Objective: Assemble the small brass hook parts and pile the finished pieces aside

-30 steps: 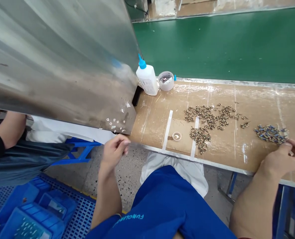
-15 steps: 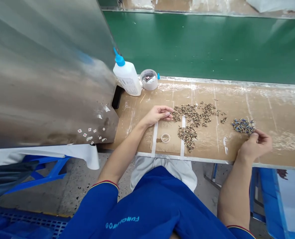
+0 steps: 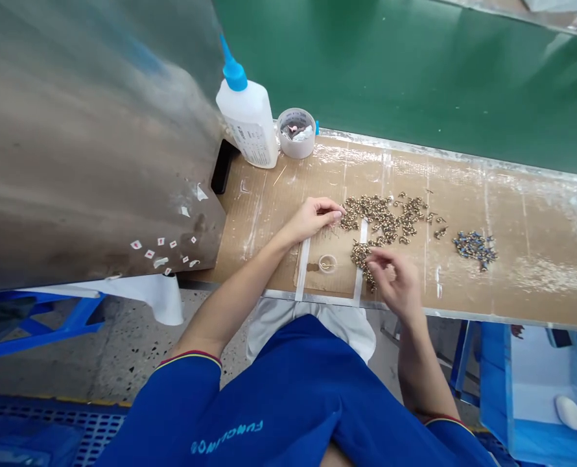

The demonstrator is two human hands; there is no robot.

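My left hand rests on the cardboard-covered bench top, its fingertips pinched together at the left edge of a scattered pile of small brass parts. My right hand hovers with curled fingers over a second, smaller brass pile, partly hiding it. Whether either hand holds a part is too small to tell. Further right lies a cluster of blue-and-metal parts, which neither hand touches. A small round transparent cap sits between two white tape strips, close below my left hand.
Behind the bench stand a white glue bottle with a blue nozzle and a tape roll. A steel panel with small stuck labels rises at left. A green belt runs behind. A blue bin sits below right.
My right hand has moved left from the blue-and-metal cluster to the lower brass pile. My left hand stays near the upper pile. The view has tilted slightly.
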